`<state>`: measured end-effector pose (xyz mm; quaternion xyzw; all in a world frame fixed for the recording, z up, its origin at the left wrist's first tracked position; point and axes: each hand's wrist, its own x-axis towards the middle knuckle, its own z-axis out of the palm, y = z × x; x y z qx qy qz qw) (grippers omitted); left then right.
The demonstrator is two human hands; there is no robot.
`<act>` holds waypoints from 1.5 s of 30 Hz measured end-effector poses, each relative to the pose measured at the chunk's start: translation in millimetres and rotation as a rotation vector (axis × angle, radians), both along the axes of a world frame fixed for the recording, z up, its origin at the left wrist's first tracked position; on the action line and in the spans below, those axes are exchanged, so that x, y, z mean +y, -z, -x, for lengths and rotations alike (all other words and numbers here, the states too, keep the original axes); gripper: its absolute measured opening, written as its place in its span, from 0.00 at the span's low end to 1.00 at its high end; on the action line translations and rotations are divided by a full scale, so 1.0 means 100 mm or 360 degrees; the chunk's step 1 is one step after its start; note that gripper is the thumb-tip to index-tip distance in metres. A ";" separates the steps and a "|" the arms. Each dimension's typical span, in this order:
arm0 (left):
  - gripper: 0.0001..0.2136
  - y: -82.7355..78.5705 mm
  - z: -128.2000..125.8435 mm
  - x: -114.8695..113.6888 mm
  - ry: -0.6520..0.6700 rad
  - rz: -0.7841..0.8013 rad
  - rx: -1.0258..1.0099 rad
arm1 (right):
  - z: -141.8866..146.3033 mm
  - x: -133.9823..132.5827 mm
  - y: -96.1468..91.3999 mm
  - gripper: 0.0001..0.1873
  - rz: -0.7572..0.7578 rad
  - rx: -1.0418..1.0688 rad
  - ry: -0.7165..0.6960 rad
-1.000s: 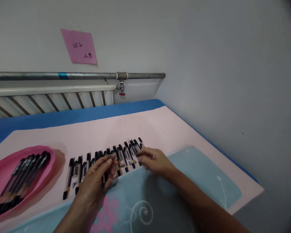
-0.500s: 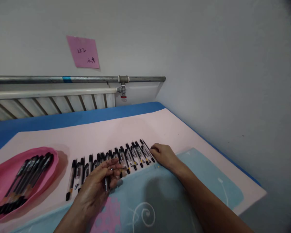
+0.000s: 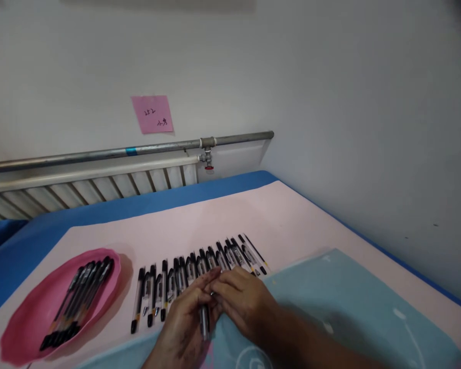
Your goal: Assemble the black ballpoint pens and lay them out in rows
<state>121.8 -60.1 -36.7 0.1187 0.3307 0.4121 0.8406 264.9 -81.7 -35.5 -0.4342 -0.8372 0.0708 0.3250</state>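
Observation:
My left hand is curled palm-up in front of the row of pen parts, closed on a pen barrel that points down toward me. A small shiny metal piece, maybe a pen tip, shows between the fingers of both hands. My right hand meets the left at the fingertips, its fingers pinched together; whatever they grip is hidden. Behind the hands lie several pen refills with black ends, set side by side with clear barrels, clipped caps and small metal tips.
A pink oval dish at left holds several assembled-looking black pens. Under everything is a pale pink sheet on a blue surface, with a light blue cloth in front. Walls, a radiator and a pipe stand behind.
My right hand has left the right end of the row and come left to meet my left hand. The barrel stays in my left hand. The view has shifted.

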 end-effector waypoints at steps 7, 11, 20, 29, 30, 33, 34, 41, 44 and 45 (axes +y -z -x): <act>0.19 0.04 -0.02 0.03 0.0119 -0.0106 0.0069 | -0.05 0.00 0.00 0.08 0.0017 0.0076 -0.0017; 0.18 -0.03 0.02 0.06 0.0099 -0.0047 0.0212 | -0.38 0.17 -0.04 0.08 0.0181 0.0432 0.0555; 0.12 0.02 0.07 0.07 0.0028 -0.0190 0.0422 | -0.95 0.46 0.07 0.10 0.0644 -0.0087 0.1103; 0.11 0.02 0.08 0.05 0.0029 -0.0258 0.0513 | -0.92 0.47 0.11 0.11 0.0653 -0.0237 0.1089; 0.11 0.03 0.08 0.05 0.0036 -0.0268 0.0519 | -0.93 0.47 0.12 0.12 0.0651 -0.0204 0.1098; 0.12 0.05 0.09 0.06 0.0048 -0.0284 0.0509 | -0.95 0.48 0.16 0.13 0.0654 -0.0137 0.1124; 0.11 0.05 0.09 0.06 0.0045 -0.0285 0.0502 | -0.95 0.48 0.16 0.13 0.0661 -0.0143 0.1115; 0.12 0.06 0.11 0.03 0.0049 -0.0275 0.0490 | -0.95 0.48 0.16 0.13 0.0669 -0.0217 0.1011; 0.11 0.06 0.11 0.03 0.0048 -0.0307 0.0492 | -0.96 0.48 0.17 0.14 0.0650 -0.0240 0.0984; 0.11 0.06 0.11 0.03 0.0047 -0.0313 0.0498 | -0.96 0.48 0.18 0.14 0.0647 -0.0242 0.0993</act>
